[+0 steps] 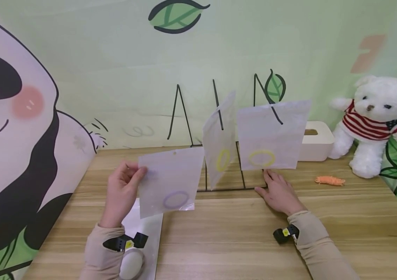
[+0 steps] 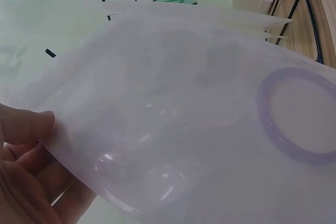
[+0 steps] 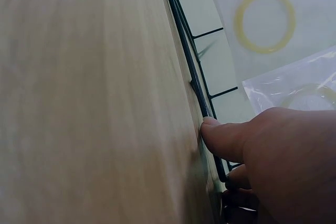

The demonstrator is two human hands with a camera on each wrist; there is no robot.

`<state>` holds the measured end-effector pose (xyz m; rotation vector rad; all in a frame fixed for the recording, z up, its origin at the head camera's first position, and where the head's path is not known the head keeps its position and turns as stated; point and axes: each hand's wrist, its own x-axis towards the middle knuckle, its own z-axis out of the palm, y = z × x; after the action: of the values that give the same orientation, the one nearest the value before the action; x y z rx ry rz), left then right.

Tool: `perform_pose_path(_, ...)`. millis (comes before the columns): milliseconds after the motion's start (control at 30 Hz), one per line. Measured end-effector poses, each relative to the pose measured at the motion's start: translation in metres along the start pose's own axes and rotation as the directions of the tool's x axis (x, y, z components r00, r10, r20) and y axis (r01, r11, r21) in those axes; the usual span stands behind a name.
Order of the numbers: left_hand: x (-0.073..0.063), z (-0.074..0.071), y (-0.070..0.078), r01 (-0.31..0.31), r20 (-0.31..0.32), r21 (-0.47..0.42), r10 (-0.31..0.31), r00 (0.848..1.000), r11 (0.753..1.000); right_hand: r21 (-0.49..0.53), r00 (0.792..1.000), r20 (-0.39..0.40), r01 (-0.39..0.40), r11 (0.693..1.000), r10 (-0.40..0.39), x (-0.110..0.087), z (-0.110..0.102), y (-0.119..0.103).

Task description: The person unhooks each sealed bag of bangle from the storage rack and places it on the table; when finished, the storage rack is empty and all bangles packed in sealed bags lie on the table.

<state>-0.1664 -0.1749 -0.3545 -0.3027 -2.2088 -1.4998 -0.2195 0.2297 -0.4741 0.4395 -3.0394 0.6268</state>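
My left hand point(image 1: 123, 192) pinches the left edge of a translucent plastic bag point(image 1: 168, 175) between thumb and fingers. A purple ring point(image 2: 266, 113) shows inside it, and a small hole is near its top edge. The bag is held up in front of the left prong of a black wire display rack point(image 1: 224, 189). Two similar bags hang from the rack: a middle one point(image 1: 219, 136), turned nearly edge-on, and a right one point(image 1: 272, 132), each with a yellow ring point(image 3: 265, 22). My right hand point(image 1: 282, 194) grips the rack's front right base corner, thumb on the front bar.
Behind the rack on the right is a white tissue box point(image 1: 319, 151). A white teddy bear point(image 1: 377, 112) in a striped top sits beside it, with an orange cord bundle point(image 1: 329, 180) in front. Under my left forearm lies a white sheet point(image 1: 153, 241) bearing a rounded white object point(image 1: 132, 264).
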Motion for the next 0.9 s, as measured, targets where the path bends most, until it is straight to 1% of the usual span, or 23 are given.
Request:
perform_pose_path(200,0.001,0.000,-0.002,0.016,-0.004,0.038,-0.016,1.000,0.999,0.007,1.000,-0.002,-0.006,1.000,0.006,0.000,0.000,0.000)
perform_pose_path(367,0.001,0.001,-0.002,0.016,0.027,0.066,-0.018,0.999,0.998,0.011,1.000,0.001,-0.011,1.000,0.011,0.000,0.000,0.000)
perform_pose_path(533,-0.001,0.002,-0.004,0.057,0.079,0.088,-0.064,0.995,0.995,0.009,1.000,0.001,-0.009,1.000,0.009,0.000,0.000,0.000)
perform_pose_path(733,-0.004,0.002,-0.008,0.108,0.108,0.123,-0.121,0.987,0.987,0.010,1.000,-0.006,-0.004,1.000,0.005,-0.001,0.000,0.000)
perform_pose_path(900,-0.007,0.003,-0.014,0.133,0.142,0.134,-0.152,0.978,0.982,0.010,1.000,-0.008,0.000,1.000,0.000,0.000,0.000,0.001)
